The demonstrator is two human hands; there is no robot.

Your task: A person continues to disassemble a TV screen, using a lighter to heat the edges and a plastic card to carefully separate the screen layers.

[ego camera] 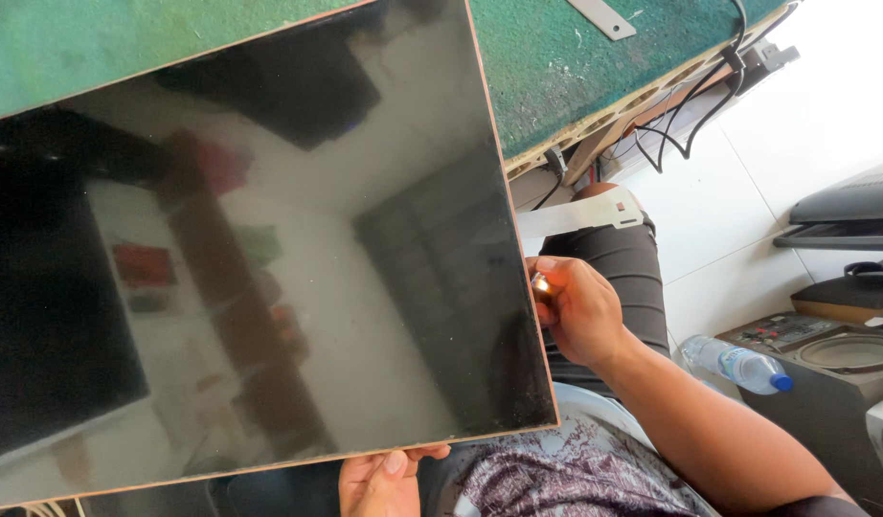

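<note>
Head view, looking down. A large dark glossy panel (260, 249) with a thin copper-coloured edge fills most of the frame; it lies partly over the green tabletop (576, 67) and overhangs it toward the person's lap. Its surface mirrors the room, so nothing of its own face can be read.

The right hand (576, 311) sits at the panel's right edge, just below that edge's middle. Its fingers are curled in a clenched grip around a small object that shows a bright orange glint (539, 282) touching or just beside the edge; what the object is cannot be told. The panel thus lies wholly to the left of this grip, and the edge being met runs away from the person, up the frame.

The left hand (384, 479) meets the near edge from below, thumb on top and fingers hidden beneath, grasping the panel close to its near right corner. Both hands therefore flank this corner.

A pale flat strip (580, 213) rests across the person's knee beside the right edge. A plastic water bottle (738, 364) lies on the floor, well apart.
</note>
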